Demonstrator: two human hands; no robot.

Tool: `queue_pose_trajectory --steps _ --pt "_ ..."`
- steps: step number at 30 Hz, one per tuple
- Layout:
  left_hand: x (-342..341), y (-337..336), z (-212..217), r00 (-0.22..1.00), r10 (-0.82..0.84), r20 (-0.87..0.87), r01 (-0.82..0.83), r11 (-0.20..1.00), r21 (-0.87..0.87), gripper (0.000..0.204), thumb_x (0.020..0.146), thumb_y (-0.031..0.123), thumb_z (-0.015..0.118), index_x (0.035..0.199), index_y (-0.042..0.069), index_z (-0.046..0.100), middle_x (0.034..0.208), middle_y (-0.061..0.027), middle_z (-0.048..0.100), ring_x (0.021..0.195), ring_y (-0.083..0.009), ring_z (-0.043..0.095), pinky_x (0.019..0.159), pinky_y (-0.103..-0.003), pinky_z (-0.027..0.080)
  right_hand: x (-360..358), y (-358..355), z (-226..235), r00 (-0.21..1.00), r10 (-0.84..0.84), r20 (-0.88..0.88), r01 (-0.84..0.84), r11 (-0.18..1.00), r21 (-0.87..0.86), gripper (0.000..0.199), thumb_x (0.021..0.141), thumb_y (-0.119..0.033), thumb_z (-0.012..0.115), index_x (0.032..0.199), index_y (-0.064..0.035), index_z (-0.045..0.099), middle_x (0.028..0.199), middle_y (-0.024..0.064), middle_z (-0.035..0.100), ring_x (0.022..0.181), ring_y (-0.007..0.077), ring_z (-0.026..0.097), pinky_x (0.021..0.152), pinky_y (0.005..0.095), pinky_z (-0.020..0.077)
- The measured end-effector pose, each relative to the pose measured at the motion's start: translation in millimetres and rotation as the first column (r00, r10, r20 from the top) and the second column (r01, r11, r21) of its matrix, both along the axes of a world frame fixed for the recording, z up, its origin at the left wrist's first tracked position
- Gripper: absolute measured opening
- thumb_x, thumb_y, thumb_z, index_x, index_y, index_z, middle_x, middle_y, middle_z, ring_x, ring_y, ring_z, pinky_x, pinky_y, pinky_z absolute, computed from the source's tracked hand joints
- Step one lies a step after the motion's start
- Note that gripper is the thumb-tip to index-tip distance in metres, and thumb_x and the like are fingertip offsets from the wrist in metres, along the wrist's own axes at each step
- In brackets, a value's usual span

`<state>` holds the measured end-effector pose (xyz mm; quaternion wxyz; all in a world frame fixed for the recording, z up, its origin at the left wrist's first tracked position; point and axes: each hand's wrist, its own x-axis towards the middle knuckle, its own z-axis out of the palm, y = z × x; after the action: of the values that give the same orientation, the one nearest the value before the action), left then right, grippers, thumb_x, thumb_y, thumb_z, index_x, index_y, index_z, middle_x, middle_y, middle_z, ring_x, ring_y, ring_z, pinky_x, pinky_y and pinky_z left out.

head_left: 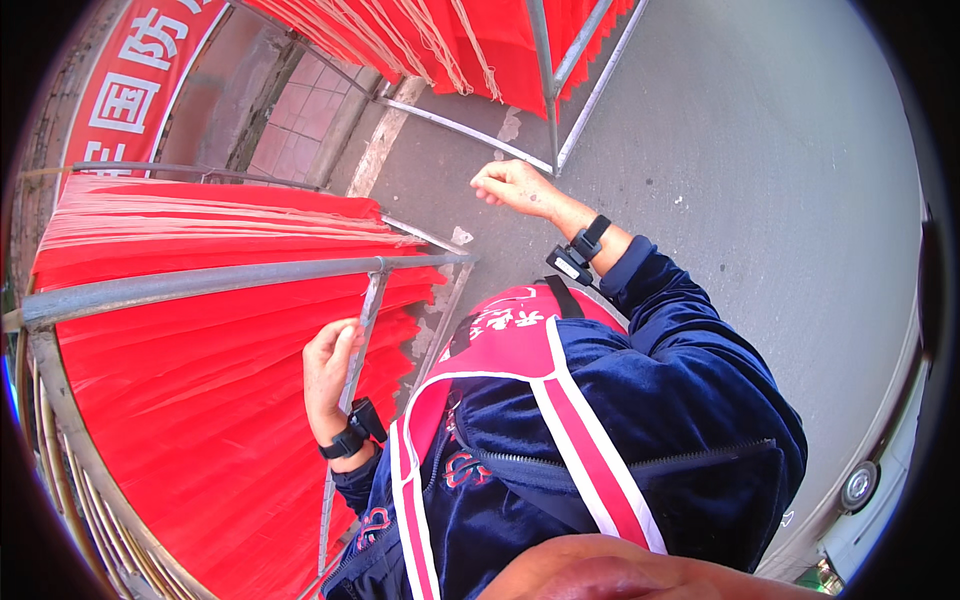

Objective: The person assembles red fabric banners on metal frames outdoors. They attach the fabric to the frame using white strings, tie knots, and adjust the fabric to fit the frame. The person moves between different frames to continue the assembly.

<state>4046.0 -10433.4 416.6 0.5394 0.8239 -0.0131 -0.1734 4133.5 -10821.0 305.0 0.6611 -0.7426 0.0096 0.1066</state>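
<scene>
My left hand (328,370) is raised beside an upright grey metal post (368,318), its fingers curled in and no object showing in them. Below and around it, long red sheets (200,400) that look like cloth hang in folds from a metal rack (210,285). My right hand (512,188) is stretched forward over the grey pavement, loosely closed, with nothing visible in it. It is nearest to the foot of a second rack (545,90), apart from it. Each wrist wears a black strap with a small device.
More red sheets (420,40) with pale strings hang at the far side. A red banner (140,80) with white characters stands at the upper left. Grey pavement (780,200) stretches right. Poles (75,500) lie at lower left; a white vehicle (870,500) stands at lower right.
</scene>
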Motion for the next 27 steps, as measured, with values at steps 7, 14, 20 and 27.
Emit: queue_pose_trajectory --steps 7,14,20,27 --pt "107 -76 61 0.867 -0.452 0.209 0.437 0.892 0.114 0.021 0.095 0.012 0.061 0.109 -0.004 0.066 0.097 -0.0067 0.069 0.088 -0.0113 0.064 0.077 -0.027 0.052 2 18 25 0.999 -0.035 -0.023 0.033 0.997 -0.072 0.027 0.094 -0.024 0.057 0.101 -0.0019 0.070 0.086 0.0050 0.070 0.077 0.0110 0.065 0.071 0.0269 0.0530" --pt "182 -188 10 0.899 -0.388 0.203 0.386 0.921 0.052 0.032 0.094 0.026 0.062 0.107 -0.002 0.068 0.094 -0.0085 0.070 0.083 -0.0131 0.066 0.075 -0.027 0.052 -31 13 37 0.986 -0.160 0.057 0.163 0.984 -0.067 0.024 0.094 -0.021 0.059 0.103 -0.0008 0.069 0.086 0.0054 0.071 0.076 0.0107 0.065 0.071 0.0270 0.0526" --pt "213 -222 -43 0.942 -0.333 0.042 0.332 0.943 0.025 0.029 0.089 0.031 0.063 0.095 0.005 0.072 0.077 -0.0069 0.071 0.073 -0.0166 0.068 0.072 -0.033 0.053 5 18 52 0.950 -0.313 0.014 0.312 0.944 -0.108 0.024 0.098 -0.018 0.058 0.113 -0.0015 0.066 0.098 0.0058 0.069 0.083 0.0107 0.065 0.074 0.0258 0.0538" --pt "271 -158 -16 0.924 -0.380 -0.035 0.382 0.921 0.078 0.029 0.089 0.033 0.064 0.097 0.007 0.073 0.078 -0.0096 0.071 0.074 -0.0180 0.069 0.072 -0.036 0.053 133 37 96 0.797 -0.566 0.210 0.595 0.797 -0.108 0.043 0.094 -0.019 0.062 0.132 -0.0015 0.052 0.109 0.0090 0.064 0.094 0.0135 0.061 0.075 0.0264 0.0519"
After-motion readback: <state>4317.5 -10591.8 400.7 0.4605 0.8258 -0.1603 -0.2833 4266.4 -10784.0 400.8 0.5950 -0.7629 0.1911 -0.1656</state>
